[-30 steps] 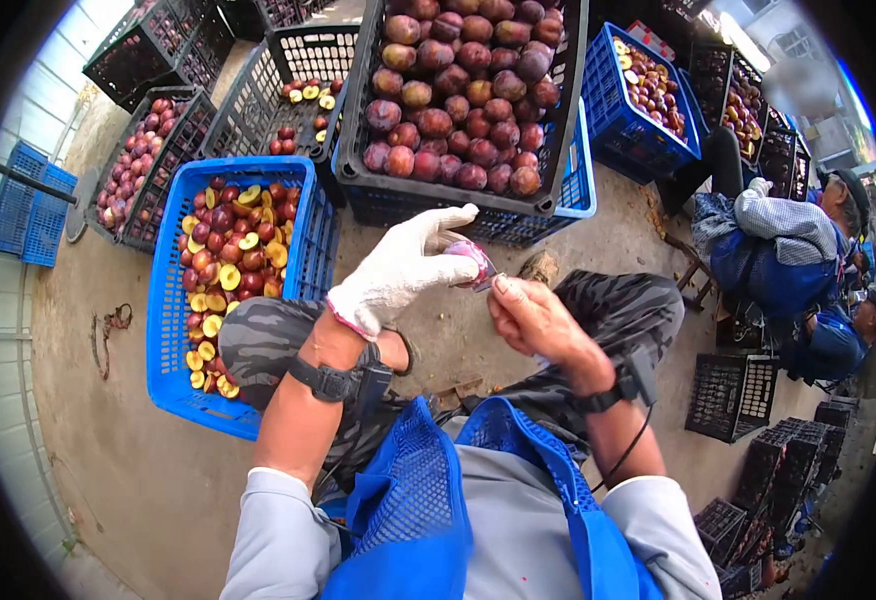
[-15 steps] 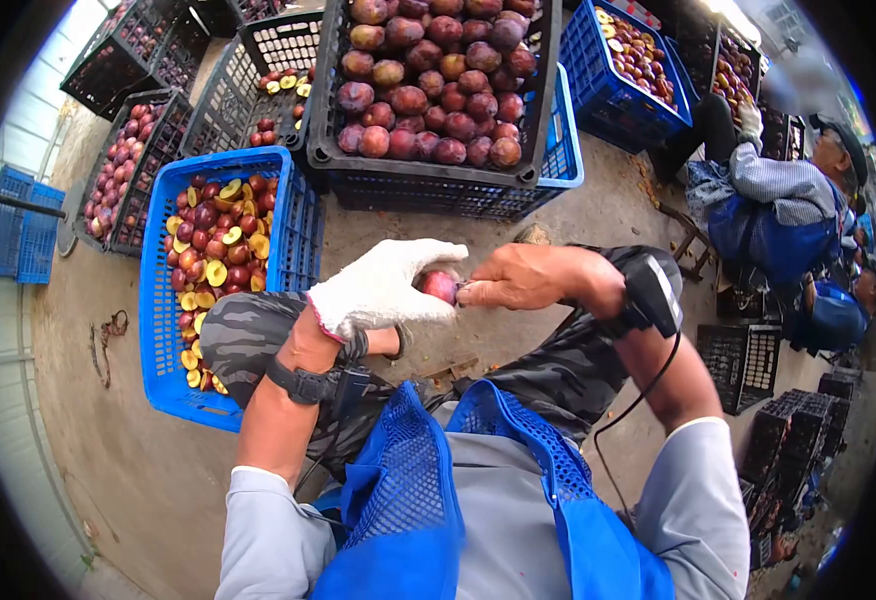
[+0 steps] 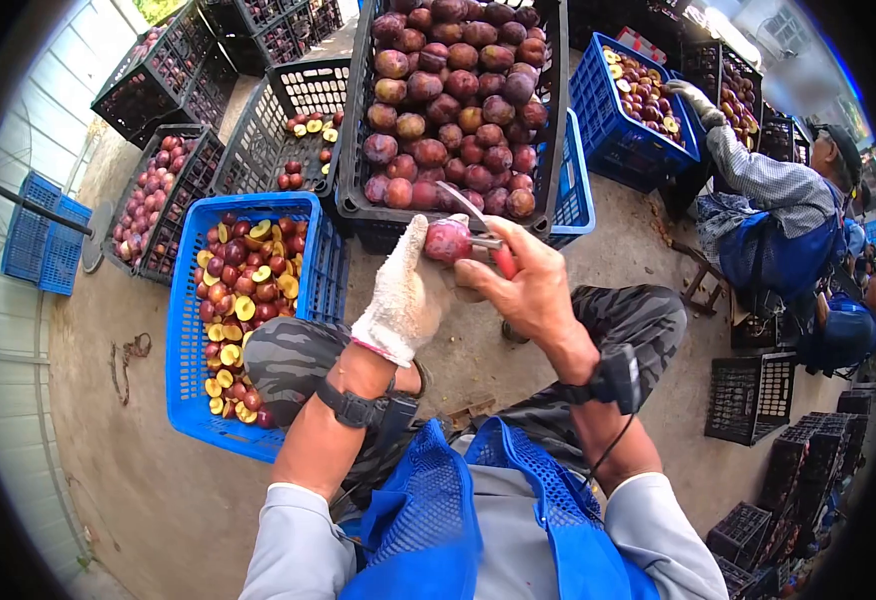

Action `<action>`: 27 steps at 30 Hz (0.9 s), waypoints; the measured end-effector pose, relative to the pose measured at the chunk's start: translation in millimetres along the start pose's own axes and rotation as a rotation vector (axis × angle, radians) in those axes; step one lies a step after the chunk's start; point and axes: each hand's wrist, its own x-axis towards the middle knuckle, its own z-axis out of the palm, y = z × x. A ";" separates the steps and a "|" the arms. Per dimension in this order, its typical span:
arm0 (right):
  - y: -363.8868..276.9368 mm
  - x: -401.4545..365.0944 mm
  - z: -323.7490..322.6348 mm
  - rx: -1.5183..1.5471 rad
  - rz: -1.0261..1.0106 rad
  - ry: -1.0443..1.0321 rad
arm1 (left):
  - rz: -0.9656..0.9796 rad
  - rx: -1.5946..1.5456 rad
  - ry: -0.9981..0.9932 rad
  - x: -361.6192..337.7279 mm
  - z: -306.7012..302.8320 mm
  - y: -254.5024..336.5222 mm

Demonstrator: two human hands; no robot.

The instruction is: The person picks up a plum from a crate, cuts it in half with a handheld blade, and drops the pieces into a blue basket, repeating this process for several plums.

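My left hand (image 3: pixel 401 300), in a white knitted glove, grips a dark red plum (image 3: pixel 447 241) between thumb and fingers. Bare, my right hand (image 3: pixel 533 290) is closed around red-handled pruning shears (image 3: pixel 504 260). Their two metal blades are spread, one curving up past the plum and the other reaching to its side. Both hands are in front of a black crate (image 3: pixel 355 210) heaped with whole plums (image 3: pixel 458 110). To the left, a blue crate (image 3: pixel 183 395) holds plums cut into halves (image 3: pixel 248 285), with yellow flesh showing.
Beyond the blue crate stand a black crate with a few halves (image 3: pixel 288 85) and another of whole plums (image 3: pixel 163 190). At right, a co-worker (image 3: pixel 778 200) sits by a blue crate of cut plums (image 3: pixel 598 130). An empty black crate (image 3: pixel 750 398) rests on the floor.
Both hands have moved up toward the plum crate, with the plum still in the left. The shears, hidden before, now show with blades apart. The whole view has shifted slightly.
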 end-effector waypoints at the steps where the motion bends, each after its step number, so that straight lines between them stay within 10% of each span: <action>1: -2.8 0.3 10.2 -0.011 0.063 0.000 | -0.033 0.038 0.036 -0.3 1.1 -4.3; 4: 5.4 4.8 16.4 0.261 0.425 -0.163 | -0.076 0.456 0.341 6.4 -1.9 0.9; 11: -1.4 -0.4 26.4 0.640 0.695 -0.053 | 0.703 1.436 0.104 10.3 -22.4 -5.7; 17: 14.4 -10.5 56.2 0.886 1.095 -0.048 | 0.890 1.860 0.244 -3.4 0.1 13.1; 20: 2.4 1.0 63.6 0.828 0.862 -0.028 | 1.227 1.686 0.333 2.9 -2.4 10.9; 23: -16.2 17.7 72.3 0.538 0.614 0.112 | 0.987 1.221 0.451 9.6 -2.7 -0.1; 27: -14.3 23.3 71.8 0.221 0.468 0.081 | 0.959 1.375 0.450 23.5 -23.4 -5.0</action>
